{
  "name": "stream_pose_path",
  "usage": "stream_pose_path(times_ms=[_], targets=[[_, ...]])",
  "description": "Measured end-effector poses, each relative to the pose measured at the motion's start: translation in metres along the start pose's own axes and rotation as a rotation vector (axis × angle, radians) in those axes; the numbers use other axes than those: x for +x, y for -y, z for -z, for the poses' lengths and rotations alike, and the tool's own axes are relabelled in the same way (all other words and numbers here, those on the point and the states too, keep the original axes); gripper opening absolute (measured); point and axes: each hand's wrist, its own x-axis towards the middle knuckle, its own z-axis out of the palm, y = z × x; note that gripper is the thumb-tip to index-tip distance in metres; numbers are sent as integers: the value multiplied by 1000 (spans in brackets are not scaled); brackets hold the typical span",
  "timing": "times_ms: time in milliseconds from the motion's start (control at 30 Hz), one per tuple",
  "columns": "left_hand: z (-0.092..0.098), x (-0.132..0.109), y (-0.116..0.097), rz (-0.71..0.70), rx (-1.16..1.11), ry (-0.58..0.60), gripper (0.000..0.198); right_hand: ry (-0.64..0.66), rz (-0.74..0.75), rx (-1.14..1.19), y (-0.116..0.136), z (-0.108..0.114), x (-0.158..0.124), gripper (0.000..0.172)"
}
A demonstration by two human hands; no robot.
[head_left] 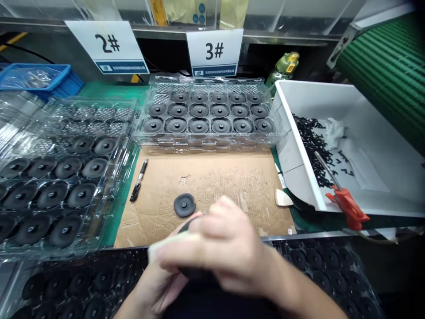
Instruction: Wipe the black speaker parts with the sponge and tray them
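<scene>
Low in the middle, my two hands come together over a black round part (pixel 186 226), mostly hidden by fingers. My left hand (pixel 162 285) is underneath, closed around that part. Above it, my right hand (pixel 229 248) is blurred, its fingers curled. A pale greenish piece (pixel 162 246), perhaps cloth, shows along the right fingers; its kind is unclear. Just beyond the hands, another black round part (pixel 184 205) with a small central stud lies on the cardboard sheet (pixel 226 170).
Clear plastic trays (pixel 206 141) of black discs stand behind the cardboard, with more trays (pixel 113 177) at left and below. A pen (pixel 138 180) and beige wedge (pixel 283 198) lie nearby. At right, an orange air gun (pixel 350 208) rests against a white bin (pixel 299 146) of small black pieces.
</scene>
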Motion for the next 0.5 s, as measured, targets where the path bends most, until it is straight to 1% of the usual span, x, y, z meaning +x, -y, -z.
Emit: stream_pose_path(times_ms=[33, 100, 133, 167, 200, 300, 367, 433, 467, 500], targets=[[-1, 0, -1, 6, -10, 0, 50, -53, -105, 45, -5, 2, -4, 27], [-1, -2, -3, 21, -69, 39, 58, -181, -410, 58, -19, 1, -17, 28], [0, -3, -4, 24, -99, 55, 59, -225, -547, 49, -27, -4, -27, 27], [2, -4, -5, 26, -125, 67, 58, -229, -641, 34, -35, -11, -38, 27], [3, -5, -5, 24, -143, 73, 57, -191, -687, 24, -42, -20, -51, 27], [9, -5, -5, 28, -151, 64, 56, -29, -652, -8, -58, -49, -83, 27], [10, -5, -4, 37, -141, 64, 58, 3, -641, -26, -58, -54, -90, 26], [8, -4, -3, 27, -113, 79, 59, -85, -665, -44, -45, -43, -80, 28], [7, -4, -2, 21, -93, 87, 58, -135, -656, -59, -35, -33, -70, 30], [7, -3, 0, 12, -68, 81, 57, -217, -613, -68, -23, -22, -57, 31]])
